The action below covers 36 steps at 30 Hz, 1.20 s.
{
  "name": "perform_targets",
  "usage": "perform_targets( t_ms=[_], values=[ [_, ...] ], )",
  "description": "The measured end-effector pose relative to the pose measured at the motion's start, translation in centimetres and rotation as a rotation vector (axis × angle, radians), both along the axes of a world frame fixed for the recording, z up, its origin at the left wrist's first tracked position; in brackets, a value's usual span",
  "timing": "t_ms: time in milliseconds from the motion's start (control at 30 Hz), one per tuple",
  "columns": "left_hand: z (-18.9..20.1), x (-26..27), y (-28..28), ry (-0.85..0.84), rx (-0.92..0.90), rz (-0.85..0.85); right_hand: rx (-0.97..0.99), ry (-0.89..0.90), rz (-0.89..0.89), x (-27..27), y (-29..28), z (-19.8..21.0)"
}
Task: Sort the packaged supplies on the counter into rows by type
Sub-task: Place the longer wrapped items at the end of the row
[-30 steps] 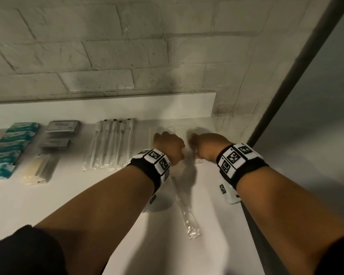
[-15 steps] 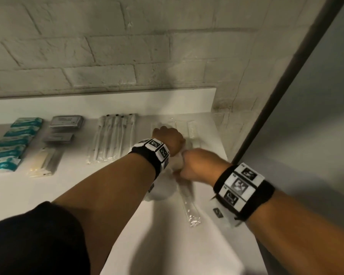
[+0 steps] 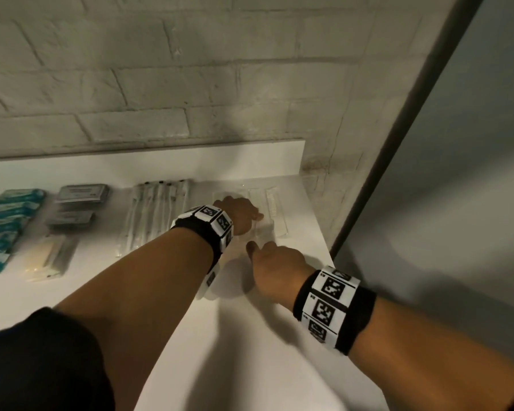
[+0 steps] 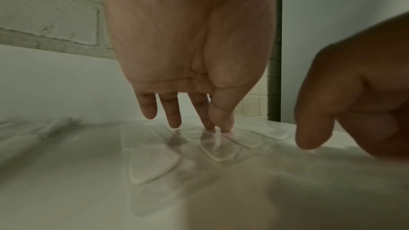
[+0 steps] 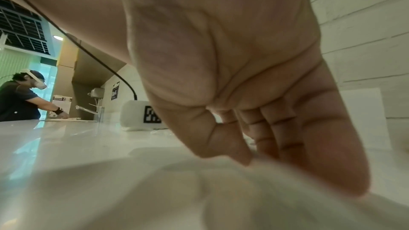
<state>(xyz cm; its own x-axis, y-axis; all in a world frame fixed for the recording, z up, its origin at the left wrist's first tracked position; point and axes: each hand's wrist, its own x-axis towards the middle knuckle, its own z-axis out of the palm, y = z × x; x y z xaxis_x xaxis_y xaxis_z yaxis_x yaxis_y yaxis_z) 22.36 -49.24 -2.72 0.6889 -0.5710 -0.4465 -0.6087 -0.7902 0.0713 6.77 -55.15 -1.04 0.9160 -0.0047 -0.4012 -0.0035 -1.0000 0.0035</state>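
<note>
The clear comb packets lie side by side right of centre in the head view, near the counter end. The left hand presses one packet with straight fingertips. The right hand pinches a thin clear wrapper. To do it well, it should probably slide the wrapper flat into line, edges parallel.

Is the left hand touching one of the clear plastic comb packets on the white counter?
Touching. In the left wrist view, left hand fingertips press onto a clear plastic comb packet, with no gap.
</note>
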Motion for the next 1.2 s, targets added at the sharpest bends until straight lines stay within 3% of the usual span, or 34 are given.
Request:
perform_targets(
  t_ms=[133,333,400,500,567,800,933,1200],
  values=[
    [0.1,0.2,0.3,0.015,-0.047,0.025,0.125,0.019,-0.075,1.0,-2.3,1.3],
    [-0.6,0.3,0.2,0.018,-0.141,0.140,0.435,-0.115,-0.509,5.7,-9.6,3.4],
    [-0.7,0.3,-0.1,-0.027,-0.141,0.129,0.356,-0.166,-0.462,6.7,-11.1,2.7],
    [-0.5,0.2,-0.3,-0.097,-0.128,0.066,0.103,-0.056,-0.221,6.6,-11.4,1.6],
    [-0.4,0.0,-0.4,-0.158,-0.138,-0.013,0.066,-0.010,-0.138,6.5,-11.5,0.9],
    [0.2,-2.2,-2.5,-0.319,-0.214,-0.124,0.076,-0.002,-0.129,7.1,-12.6,0.8],
    [-0.2,-3.1,-4.1,-0.304,-0.132,-0.092,0.093,-0.005,-0.136,7.0,-12.8,0.6],
    [-0.4,-3.3,-4.0,-0.273,-0.173,-0.007,0.090,-0.034,-0.131,7.0,-13.4,0.2]
  ],
)
